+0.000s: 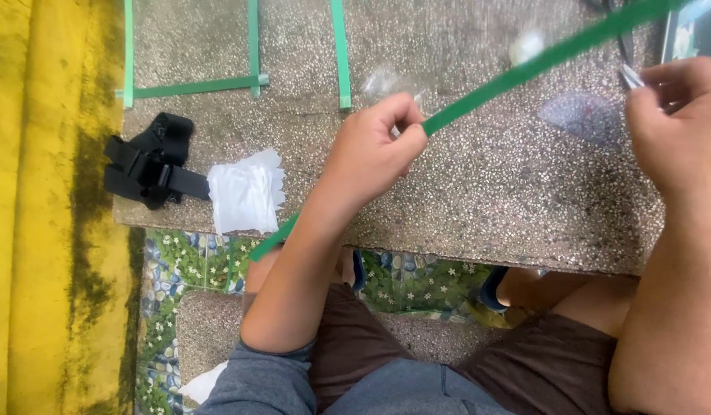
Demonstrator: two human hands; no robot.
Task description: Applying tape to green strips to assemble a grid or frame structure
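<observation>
Beside the white packet (246, 192), left hand (371, 150) pinches green strap (524, 71).

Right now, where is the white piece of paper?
In the head view, the white paper lies on the left part of the stone slab, near its front edge, touching the black strap and left of the left hand.

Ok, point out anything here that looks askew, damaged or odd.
Nothing looks damaged or spilled. The left hand pinches a long green strap running diagonally over the stone slab. A white paper piece with a jagged edge overhangs the slab's near edge beside a black strap mount.
</observation>
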